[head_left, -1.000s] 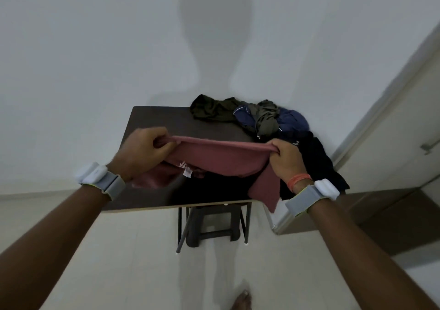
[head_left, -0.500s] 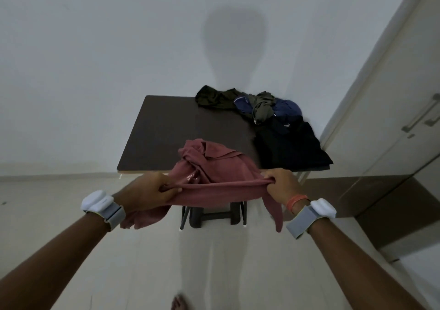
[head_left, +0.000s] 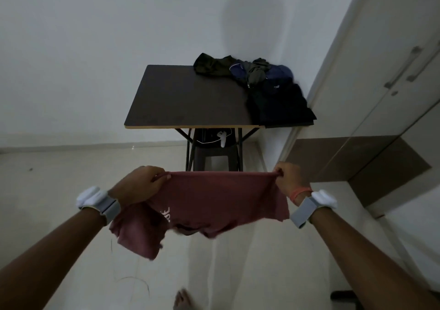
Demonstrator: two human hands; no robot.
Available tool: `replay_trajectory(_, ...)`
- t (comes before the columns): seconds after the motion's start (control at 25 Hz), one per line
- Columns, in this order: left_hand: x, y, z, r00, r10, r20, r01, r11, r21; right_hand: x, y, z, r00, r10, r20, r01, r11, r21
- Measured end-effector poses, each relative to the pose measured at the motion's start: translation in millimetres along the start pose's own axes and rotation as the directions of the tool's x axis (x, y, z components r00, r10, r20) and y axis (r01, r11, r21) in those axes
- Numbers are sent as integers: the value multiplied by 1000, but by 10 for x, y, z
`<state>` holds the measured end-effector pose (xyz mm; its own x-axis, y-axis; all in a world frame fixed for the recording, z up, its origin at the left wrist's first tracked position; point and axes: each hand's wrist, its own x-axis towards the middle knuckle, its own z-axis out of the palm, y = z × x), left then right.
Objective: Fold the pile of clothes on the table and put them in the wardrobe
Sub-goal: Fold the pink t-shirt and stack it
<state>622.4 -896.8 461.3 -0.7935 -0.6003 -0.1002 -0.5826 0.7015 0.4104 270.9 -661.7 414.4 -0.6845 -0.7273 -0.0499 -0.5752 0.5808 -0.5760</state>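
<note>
The left hand [head_left: 140, 186] pinches one end of the red shirt [head_left: 214, 200] along its top edge and the right hand [head_left: 289, 179] pinches the other. The cloth hangs in the air, short of the table [head_left: 185, 100] at its near edge. Soft, light and limp, it is likely best held at corners or seams. The pile [head_left: 262, 83] lies along the table's right edge, beside the wardrobe [head_left: 381, 48].

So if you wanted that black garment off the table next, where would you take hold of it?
Probably its near edge, from the front: the black garment lies flat and slightly overhangs the front right corner of the table, so that free edge is easy to pinch without disturbing the pile behind it.
</note>
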Motion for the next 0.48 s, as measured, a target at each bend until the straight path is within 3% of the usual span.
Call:
replay_trajectory(0.2,-111,37,-110,989,-32,-142,35,999,15,-93,66,-57,986,-144,-85,140,989,-51)
replay_trajectory(0.32,-154,13,-142,966,-79,-246,65,996,-65,-72,42,-108,976,-196,-89,193,980,-47)
replay_trajectory(0.48,-203,-157,-99,961,-163,-222,122,975,-188,-70,80,-59,981,-193,-31,191,979,-71)
